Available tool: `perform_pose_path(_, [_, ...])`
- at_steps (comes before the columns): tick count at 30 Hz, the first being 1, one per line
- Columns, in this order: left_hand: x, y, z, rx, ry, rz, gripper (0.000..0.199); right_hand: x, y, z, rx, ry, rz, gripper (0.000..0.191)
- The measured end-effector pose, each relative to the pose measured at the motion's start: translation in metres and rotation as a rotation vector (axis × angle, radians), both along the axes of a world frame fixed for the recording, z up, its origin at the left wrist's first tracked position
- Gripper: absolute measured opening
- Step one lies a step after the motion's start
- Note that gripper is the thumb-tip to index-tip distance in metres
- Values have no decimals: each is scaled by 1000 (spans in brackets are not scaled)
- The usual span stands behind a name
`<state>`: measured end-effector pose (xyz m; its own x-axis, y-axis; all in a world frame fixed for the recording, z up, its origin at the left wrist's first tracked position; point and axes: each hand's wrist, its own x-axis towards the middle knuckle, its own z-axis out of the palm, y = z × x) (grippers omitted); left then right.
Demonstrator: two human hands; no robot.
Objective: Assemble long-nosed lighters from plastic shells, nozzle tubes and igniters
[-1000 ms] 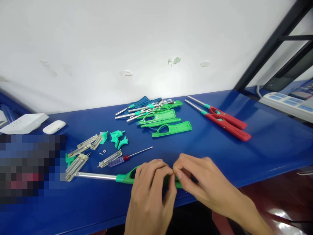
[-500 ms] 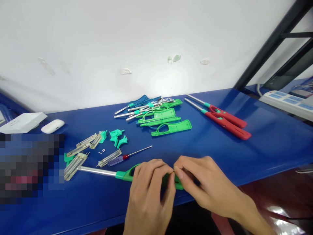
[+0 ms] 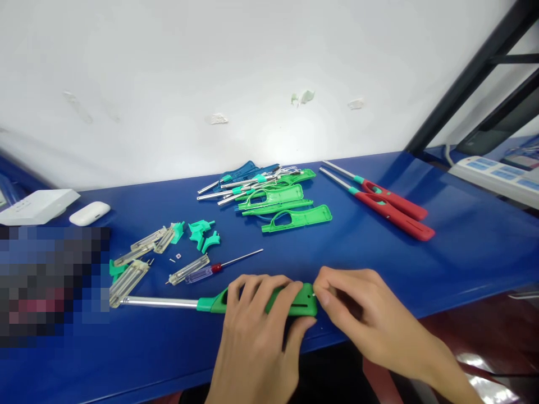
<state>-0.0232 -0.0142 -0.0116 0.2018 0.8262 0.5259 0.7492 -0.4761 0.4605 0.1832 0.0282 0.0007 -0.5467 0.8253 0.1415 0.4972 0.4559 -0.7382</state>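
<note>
A green long-nosed gas lighter [image 3: 301, 303] lies near the table's front edge, its metal tube pointing left. My left hand [image 3: 261, 325] is wrapped over its handle, covering the middle of it. Beside the handle's right end, my right hand [image 3: 353, 303] is closed in a pinch. A tiny pale bit shows at its fingertips, too small to name. Beyond the lighter lies a screwdriver [image 3: 210, 271] with a clear handle and red collar. Next to it are clear fuel tanks [image 3: 189, 269] and several teal triggers [image 3: 201, 233].
Opened green casing halves [image 3: 298, 219], blue ones [image 3: 248, 168] and metal tubes are heaped at the back. Two red lighters [image 3: 393, 213] lie right of them. A white earbud case [image 3: 90, 214] and white box [image 3: 40, 206] stand left; a power strip [image 3: 497, 179] is at right.
My right hand has shifted right, away from my left fingertips. My left hand has flattened over the handle, its thumb now along the near edge, and the handle's right end shows more.
</note>
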Motion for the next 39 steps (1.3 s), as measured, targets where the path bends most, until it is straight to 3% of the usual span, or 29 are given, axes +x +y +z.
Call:
perform_pose_path(15, [2,0,1,37,-9,-16,18,-7,-1,-2,91,-87,2,22])
perform_pose_path(39, [3,-3,0,-4,11,0,15,-6,0,-3,4,-121,-32,41])
